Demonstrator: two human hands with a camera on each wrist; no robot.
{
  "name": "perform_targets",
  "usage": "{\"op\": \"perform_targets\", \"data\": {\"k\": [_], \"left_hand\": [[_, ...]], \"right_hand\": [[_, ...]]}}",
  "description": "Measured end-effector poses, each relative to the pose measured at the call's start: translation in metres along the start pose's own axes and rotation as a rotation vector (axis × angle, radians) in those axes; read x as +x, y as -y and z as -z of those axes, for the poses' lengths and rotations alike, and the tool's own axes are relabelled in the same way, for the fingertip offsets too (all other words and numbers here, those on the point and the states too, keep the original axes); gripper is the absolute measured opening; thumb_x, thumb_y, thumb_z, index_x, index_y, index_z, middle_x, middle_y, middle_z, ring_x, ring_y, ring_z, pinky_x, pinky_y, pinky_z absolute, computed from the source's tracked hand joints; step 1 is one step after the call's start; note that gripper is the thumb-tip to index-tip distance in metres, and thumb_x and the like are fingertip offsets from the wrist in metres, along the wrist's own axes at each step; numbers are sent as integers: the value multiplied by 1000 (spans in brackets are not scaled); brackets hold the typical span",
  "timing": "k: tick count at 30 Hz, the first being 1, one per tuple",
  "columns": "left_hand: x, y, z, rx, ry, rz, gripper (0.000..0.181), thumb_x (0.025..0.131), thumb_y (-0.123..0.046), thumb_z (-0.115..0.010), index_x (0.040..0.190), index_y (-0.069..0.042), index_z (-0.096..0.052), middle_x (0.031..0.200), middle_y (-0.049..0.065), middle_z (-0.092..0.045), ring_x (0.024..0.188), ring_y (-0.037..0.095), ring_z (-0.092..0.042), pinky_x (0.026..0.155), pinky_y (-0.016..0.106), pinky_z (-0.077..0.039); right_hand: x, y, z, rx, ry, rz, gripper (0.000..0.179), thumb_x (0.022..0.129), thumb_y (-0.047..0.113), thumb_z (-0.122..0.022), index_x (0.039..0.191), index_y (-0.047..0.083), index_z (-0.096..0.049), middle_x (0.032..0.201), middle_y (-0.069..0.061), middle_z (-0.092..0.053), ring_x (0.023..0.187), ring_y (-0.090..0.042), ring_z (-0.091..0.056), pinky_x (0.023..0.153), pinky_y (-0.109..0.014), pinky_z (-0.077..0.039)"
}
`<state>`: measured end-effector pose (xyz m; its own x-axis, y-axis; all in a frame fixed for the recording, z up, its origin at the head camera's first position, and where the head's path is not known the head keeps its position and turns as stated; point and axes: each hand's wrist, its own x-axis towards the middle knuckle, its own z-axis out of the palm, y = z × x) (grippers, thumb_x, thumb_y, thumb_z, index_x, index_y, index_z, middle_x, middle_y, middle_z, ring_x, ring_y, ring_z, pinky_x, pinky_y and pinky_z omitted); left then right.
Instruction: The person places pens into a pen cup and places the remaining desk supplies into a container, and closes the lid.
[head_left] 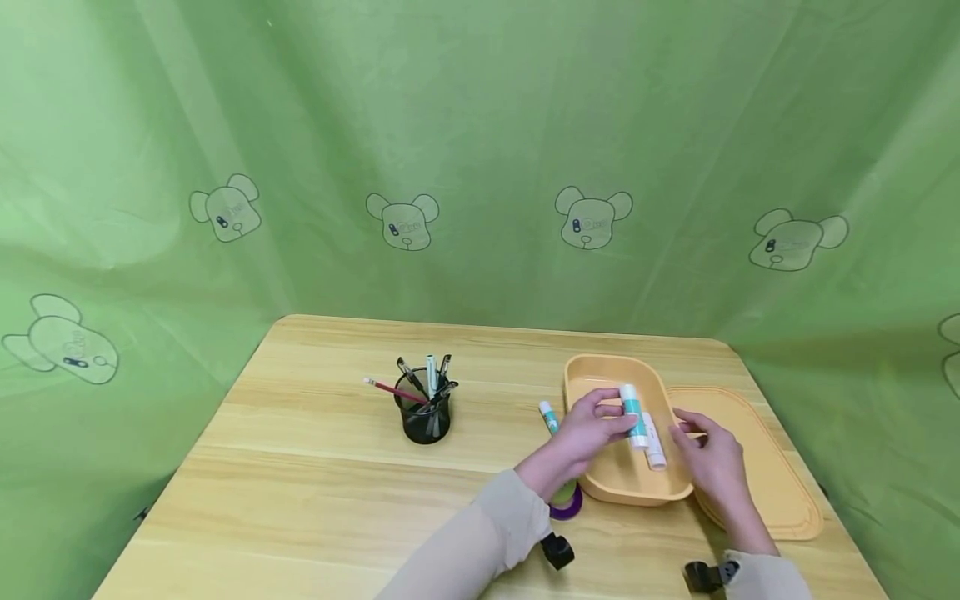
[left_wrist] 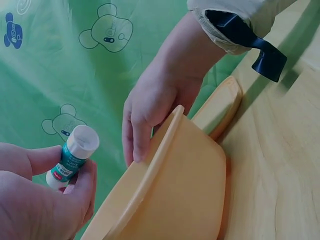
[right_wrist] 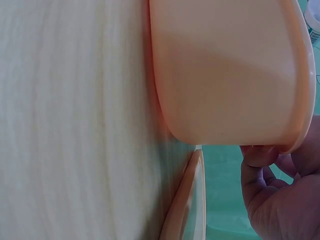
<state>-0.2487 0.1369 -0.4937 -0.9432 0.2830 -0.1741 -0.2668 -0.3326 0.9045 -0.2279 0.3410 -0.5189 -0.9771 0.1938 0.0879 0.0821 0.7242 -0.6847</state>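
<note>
In the head view, a teal and white glue stick (head_left: 633, 408) is pinched between the thumb and fingers of my left hand (head_left: 588, 433), above an orange plastic box (head_left: 607, 367). The left wrist view shows the same glue stick (left_wrist: 71, 159) tilted, its white cap upward. Inside the box lies a white tube (head_left: 655, 446). My right hand (head_left: 712, 458) grips the box's right wall at the rim. Fingers (left_wrist: 141, 142) reach over its inner side in the left wrist view; the right wrist view shows the hand (right_wrist: 285, 195) against the box's edge.
An orange lid (head_left: 783, 500) lies right of the box, partly under it. Left of the box are another glue stick (head_left: 548, 414) and a purple ring-shaped thing (head_left: 567, 508), partly hidden. Farther left stands a black mesh pen holder (head_left: 426, 427) with several pens and a red pencil (head_left: 393, 390).
</note>
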Motion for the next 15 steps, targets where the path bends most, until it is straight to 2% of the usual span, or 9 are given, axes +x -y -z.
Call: {"op": "perform_targets", "data": {"k": [5, 8, 15], "left_hand": [[2, 4, -4, 0, 13, 7, 42, 92, 5, -70, 129, -12, -62, 107, 5, -67, 94, 24, -70, 92, 48, -62], [1, 4, -9, -2, -1, 6, 42, 92, 6, -69, 129, -11, -62, 108, 6, -64, 94, 24, -69, 91, 53, -62], [1, 11, -20, 28, -81, 0, 44, 91, 10, -66, 130, -8, -60, 106, 7, -60, 88, 22, -66, 82, 47, -63]], "right_hand": [[0, 0, 0, -2, -15, 10, 43, 105, 24, -60, 141, 0, -61, 119, -24, -66, 82, -15, -59, 58, -20, -51], [1, 0, 0, 1, -16, 10, 43, 105, 24, -60, 140, 0, -61, 119, -24, -66, 82, -14, -58, 58, -20, -52], [0, -1, -2, 5, -8, -6, 42, 106, 24, -59, 141, 1, -60, 119, -23, -66, 83, -16, -59, 57, -20, -51]]}}
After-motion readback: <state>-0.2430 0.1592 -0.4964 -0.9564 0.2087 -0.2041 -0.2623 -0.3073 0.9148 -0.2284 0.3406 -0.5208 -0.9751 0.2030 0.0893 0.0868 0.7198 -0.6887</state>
